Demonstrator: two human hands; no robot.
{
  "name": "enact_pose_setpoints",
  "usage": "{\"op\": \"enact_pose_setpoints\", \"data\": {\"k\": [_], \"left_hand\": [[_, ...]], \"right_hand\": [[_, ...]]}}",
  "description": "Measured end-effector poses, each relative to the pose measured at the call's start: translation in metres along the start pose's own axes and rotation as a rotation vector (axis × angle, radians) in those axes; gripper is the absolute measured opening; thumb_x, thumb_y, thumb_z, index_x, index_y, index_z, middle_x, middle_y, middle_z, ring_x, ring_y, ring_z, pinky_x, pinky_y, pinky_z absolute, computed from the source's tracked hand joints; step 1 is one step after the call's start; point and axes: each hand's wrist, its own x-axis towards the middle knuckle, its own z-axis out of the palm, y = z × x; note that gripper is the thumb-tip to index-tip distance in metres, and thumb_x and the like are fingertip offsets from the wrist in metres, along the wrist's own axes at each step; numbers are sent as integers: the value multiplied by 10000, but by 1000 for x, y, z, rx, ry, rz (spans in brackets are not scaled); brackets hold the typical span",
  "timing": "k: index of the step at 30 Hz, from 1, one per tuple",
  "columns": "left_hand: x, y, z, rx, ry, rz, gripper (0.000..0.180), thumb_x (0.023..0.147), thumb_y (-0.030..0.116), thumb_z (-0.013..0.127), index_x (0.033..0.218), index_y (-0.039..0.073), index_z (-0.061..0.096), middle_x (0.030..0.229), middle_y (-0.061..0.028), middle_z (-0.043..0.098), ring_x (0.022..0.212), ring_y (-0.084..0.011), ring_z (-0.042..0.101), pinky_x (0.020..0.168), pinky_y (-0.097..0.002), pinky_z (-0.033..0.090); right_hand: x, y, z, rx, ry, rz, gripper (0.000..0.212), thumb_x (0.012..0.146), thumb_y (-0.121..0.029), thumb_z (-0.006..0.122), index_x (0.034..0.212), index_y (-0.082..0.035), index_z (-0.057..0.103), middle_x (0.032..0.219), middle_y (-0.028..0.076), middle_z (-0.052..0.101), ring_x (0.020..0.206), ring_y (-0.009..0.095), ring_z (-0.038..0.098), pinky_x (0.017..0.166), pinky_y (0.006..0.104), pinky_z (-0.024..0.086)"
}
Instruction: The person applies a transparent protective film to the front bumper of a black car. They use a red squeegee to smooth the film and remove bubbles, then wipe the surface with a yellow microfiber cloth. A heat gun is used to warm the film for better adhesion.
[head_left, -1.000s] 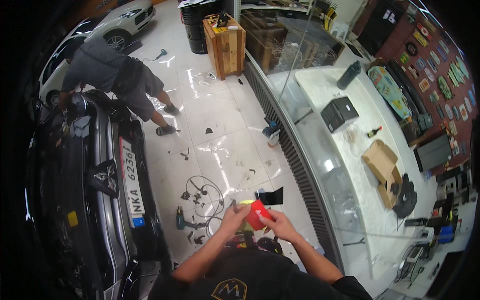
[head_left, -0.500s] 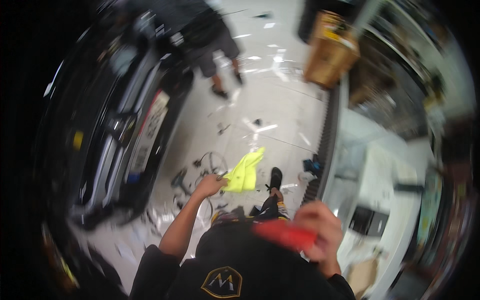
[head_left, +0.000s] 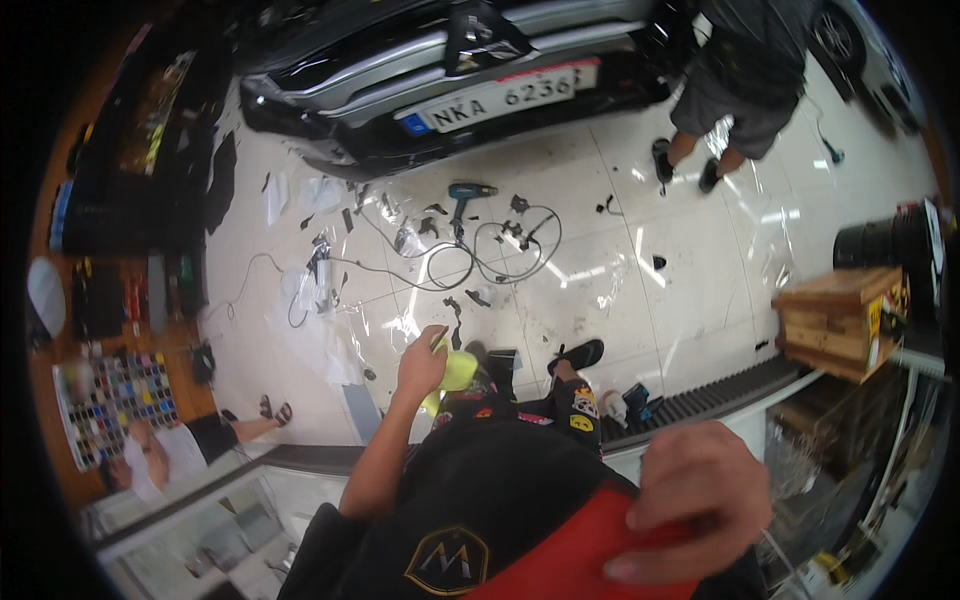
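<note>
My left hand (head_left: 422,366) is closed on a bright yellow cloth (head_left: 458,371), which hangs down beside my leg. A thin dark stick-like piece (head_left: 440,336) pokes out at the top of that same fist. My right hand (head_left: 705,490) is close to the camera at the lower right, fingers curled, with the thumb against a flat red piece (head_left: 570,555). The red piece lies across the front of my black shirt; whether it is cloth or a stiff sheet, I cannot tell.
Ahead stands a black car (head_left: 440,70). A teal heat gun (head_left: 462,200), looped cables (head_left: 450,270) and dark scraps (head_left: 478,297) litter the tiled floor. Beside the car is a person in grey shorts (head_left: 745,105). A wooden crate (head_left: 835,320) sits right; another person (head_left: 190,455) is lower left.
My view has swung, so the car moved from the left side to straight ahead. The yellow cloth hangs lower beside my leg. My right hand and the red piece appear larger and nearer.
</note>
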Motion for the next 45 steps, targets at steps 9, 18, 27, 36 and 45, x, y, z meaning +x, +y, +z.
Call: {"op": "enact_pose_setpoints", "data": {"k": [9, 18, 27, 36, 45], "left_hand": [[-52, -16, -85, -364, -112, 88, 279, 953, 270, 690, 1075, 20, 705, 771, -205, 677, 702, -363, 646, 678, -428, 497], [-67, -225, -143, -537, 264, 44, 285, 914, 258, 766, 958, -20, 723, 770, -125, 643, 663, -242, 570, 667, -365, 476], [5, -278, -190, -889, 41, -223, 316, 977, 282, 691, 974, -33, 659, 720, -75, 612, 672, -172, 572, 653, -347, 482], [116, -283, -260, -528, 162, 103, 299, 1004, 268, 656, 950, -25, 680, 718, -69, 663, 655, -129, 631, 628, -317, 508], [222, -328, -299, -336, 238, 342, 211, 983, 187, 699, 975, -24, 696, 806, -71, 705, 717, -134, 635, 668, -309, 496]], "right_hand": [[-83, 264, 166, -308, -344, 537, 482, 829, -134, 801, 1277, -35, 655, 1181, 100, 651, 980, 249, 605, 873, 360, 510], [-15, 219, 344, -386, -383, 416, 278, 820, -208, 802, 953, -36, 630, 966, 117, 592, 952, 357, 520, 862, 441, 452], [87, 277, 423, 15, -431, 520, 255, 805, -88, 725, 1022, -63, 595, 1060, 125, 610, 1094, 367, 553, 938, 446, 439], [220, 352, 525, 22, -431, 585, 334, 911, -219, 749, 1170, -18, 688, 923, 129, 629, 858, 300, 627, 771, 365, 505], [557, 475, 439, 126, 353, 555, 319, 1085, -331, 509, 972, -46, 598, 826, 120, 722, 697, 194, 708, 558, 305, 545]]}}
